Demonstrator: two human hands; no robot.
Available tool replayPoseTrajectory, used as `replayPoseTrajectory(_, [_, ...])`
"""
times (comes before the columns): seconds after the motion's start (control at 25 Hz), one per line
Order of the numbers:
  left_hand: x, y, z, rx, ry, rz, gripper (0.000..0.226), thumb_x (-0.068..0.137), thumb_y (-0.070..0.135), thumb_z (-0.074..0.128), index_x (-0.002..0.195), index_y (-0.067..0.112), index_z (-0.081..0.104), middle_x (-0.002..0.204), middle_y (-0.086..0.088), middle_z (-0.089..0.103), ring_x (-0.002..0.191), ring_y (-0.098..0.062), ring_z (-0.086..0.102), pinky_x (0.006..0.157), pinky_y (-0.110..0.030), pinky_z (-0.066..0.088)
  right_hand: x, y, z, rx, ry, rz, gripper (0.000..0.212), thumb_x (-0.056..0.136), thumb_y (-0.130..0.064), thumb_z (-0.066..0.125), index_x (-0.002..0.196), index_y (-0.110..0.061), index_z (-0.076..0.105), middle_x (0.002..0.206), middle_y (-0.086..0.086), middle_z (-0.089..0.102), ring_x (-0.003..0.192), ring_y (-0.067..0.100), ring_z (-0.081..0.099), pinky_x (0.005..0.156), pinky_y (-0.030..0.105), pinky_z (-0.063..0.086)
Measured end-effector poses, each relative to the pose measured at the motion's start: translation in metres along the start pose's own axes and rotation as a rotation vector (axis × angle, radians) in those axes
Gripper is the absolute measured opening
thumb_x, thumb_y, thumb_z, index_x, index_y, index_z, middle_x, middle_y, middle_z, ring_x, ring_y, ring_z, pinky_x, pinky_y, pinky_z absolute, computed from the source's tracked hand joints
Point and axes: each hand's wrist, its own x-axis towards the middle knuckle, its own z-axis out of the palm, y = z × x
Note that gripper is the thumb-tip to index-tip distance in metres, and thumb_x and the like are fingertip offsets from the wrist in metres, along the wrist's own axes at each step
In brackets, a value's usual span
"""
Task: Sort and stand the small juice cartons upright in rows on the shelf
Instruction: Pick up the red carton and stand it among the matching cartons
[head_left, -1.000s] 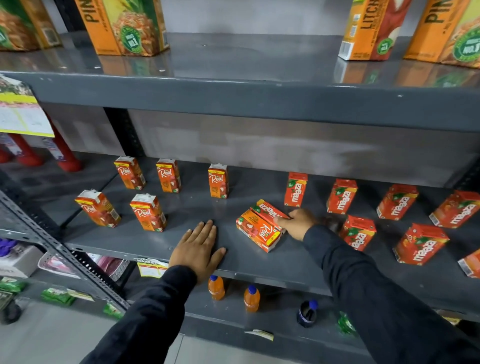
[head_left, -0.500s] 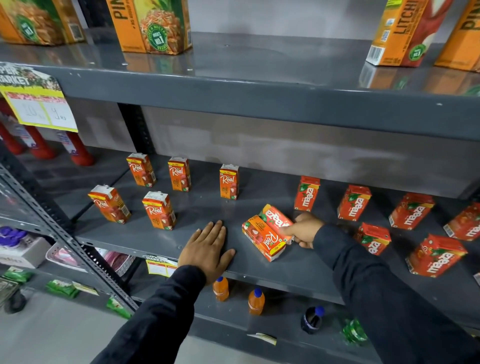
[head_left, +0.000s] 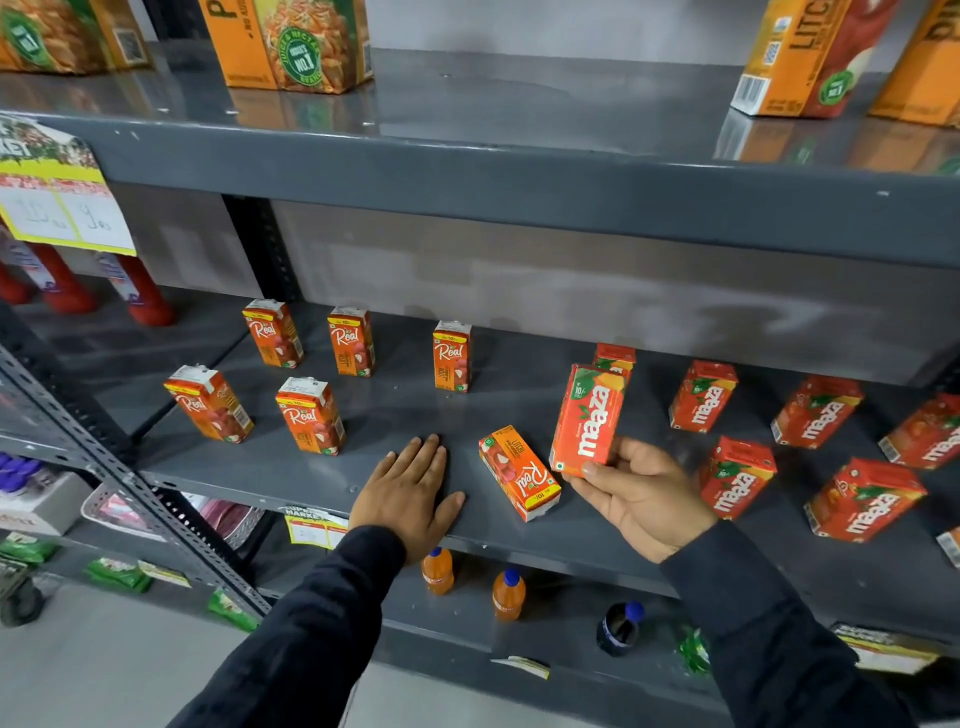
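Note:
My right hand (head_left: 641, 493) holds a red Maaza carton (head_left: 589, 418) upright above the grey middle shelf (head_left: 395, 415), gripping its lower end. An orange Real carton (head_left: 519, 473) lies on its side just left of that hand. My left hand (head_left: 408, 491) rests flat, fingers apart, on the shelf near its front edge. Several Real cartons stand upright on the left, among them one at the back (head_left: 452, 356) and one in front (head_left: 310, 415). Several Maaza cartons (head_left: 704, 397) stand on the right, one (head_left: 615, 358) partly hidden behind the held carton.
The upper shelf (head_left: 519, 182) overhangs, carrying large juice cartons (head_left: 296, 44). Red bottles (head_left: 140, 293) stand on the neighbouring shelf at left. Small orange bottles (head_left: 437, 570) and a dark bottle (head_left: 618, 626) sit on the lower shelf. A yellow price tag (head_left: 62, 208) hangs at upper left.
My right hand has lifted the Maaza carton off the lying Real carton and turned it upright. The Real carton stays lying down. My left hand has not moved.

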Motion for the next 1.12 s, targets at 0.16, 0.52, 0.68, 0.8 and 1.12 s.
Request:
replayPoseTrajectory(0.16, [0.0, 0.0, -0.001, 0.001, -0.016, -0.007, 0.078, 0.087, 0.066, 0.004, 0.149, 0.018, 0.004, 0.158, 0.0, -0.001, 0.144, -0.017, -0.005, 0.116, -0.036, -0.002, -0.01, -0.005, 0.004, -0.065, 0.0, -0.055, 0.025, 0.086, 0.008, 0.053, 0.104, -0.008, 0.06, 0.099, 0.007, 0.07, 0.094, 0.017, 0.068, 0.072, 0.022, 0.057])
replayPoseTrajectory(0.52, [-0.001, 0.001, -0.003, 0.014, -0.034, -0.019, 0.077, 0.088, 0.065, 0.006, 0.149, 0.018, 0.003, 0.158, 0.001, -0.002, 0.144, -0.016, -0.005, 0.116, -0.035, -0.003, -0.001, 0.01, -0.015, -0.394, 0.162, -0.194, 0.022, 0.082, -0.006, 0.067, 0.097, -0.021, 0.063, 0.089, -0.008, 0.074, 0.09, 0.008, 0.068, 0.077, 0.022, 0.052])
replayPoseTrajectory(0.68, [0.0, 0.002, -0.003, 0.021, -0.039, -0.021, 0.075, 0.089, 0.064, 0.007, 0.148, 0.018, 0.003, 0.158, 0.0, -0.002, 0.144, -0.016, -0.004, 0.115, -0.036, -0.002, 0.01, 0.03, -0.038, -0.633, 0.302, -0.197, 0.023, 0.081, -0.013, 0.07, 0.093, -0.029, 0.059, 0.096, -0.009, 0.069, 0.096, 0.013, 0.066, 0.083, 0.029, 0.049])
replayPoseTrajectory(0.8, [0.0, 0.001, -0.002, 0.023, -0.04, -0.02, 0.076, 0.089, 0.065, 0.006, 0.148, 0.017, 0.003, 0.159, 0.0, -0.002, 0.144, -0.016, -0.004, 0.116, -0.036, -0.001, 0.017, 0.039, -0.049, -0.963, 0.325, -0.225, 0.027, 0.081, -0.023, 0.069, 0.107, -0.024, 0.061, 0.101, -0.009, 0.067, 0.094, 0.013, 0.063, 0.081, 0.029, 0.048])
replayPoseTrajectory(1.12, [0.0, 0.0, 0.0, 0.016, -0.033, -0.02, 0.078, 0.087, 0.066, 0.004, 0.148, 0.018, 0.004, 0.158, 0.0, -0.001, 0.144, -0.016, -0.004, 0.116, -0.036, -0.001, 0.019, 0.041, -0.049, -1.312, 0.42, -0.257, 0.016, 0.084, -0.03, 0.062, 0.095, -0.019, 0.06, 0.095, 0.007, 0.066, 0.093, 0.031, 0.06, 0.082, 0.041, 0.049])
